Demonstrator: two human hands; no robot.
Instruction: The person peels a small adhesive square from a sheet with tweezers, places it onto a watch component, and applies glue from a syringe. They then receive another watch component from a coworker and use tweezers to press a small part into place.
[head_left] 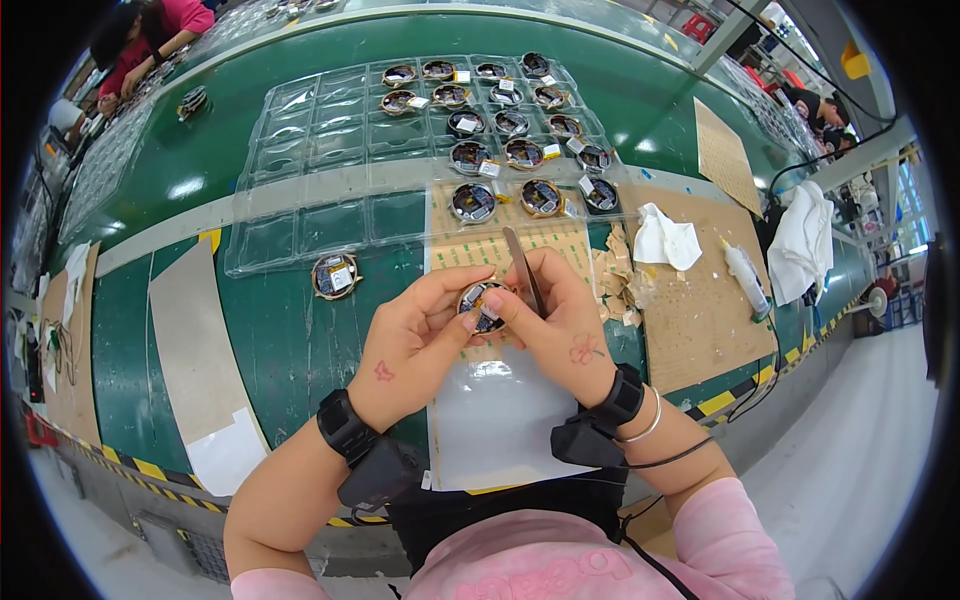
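Between my two hands is a round watch body [481, 312], its open face showing a circuit board and small metal parts. My left hand [408, 338] grips it from the left side, thumb on its face. My right hand [562, 338] has its thumb on the upper right of the same watch body. A pair of metal tweezers [519, 262] is also tucked in that right hand, pointing away from me. Under the hands lie an adhesive sheet [450, 245] with rows of small pieces and a pale translucent sheet [500, 420].
Further off, a clear compartment tray [335, 215] holds several similar watch bodies in its right part. One loose watch body [335, 275] lies left of my hands. Peeled backing scraps [615, 285], a white cloth [668, 238] and a glue bottle [745, 278] are to the right.
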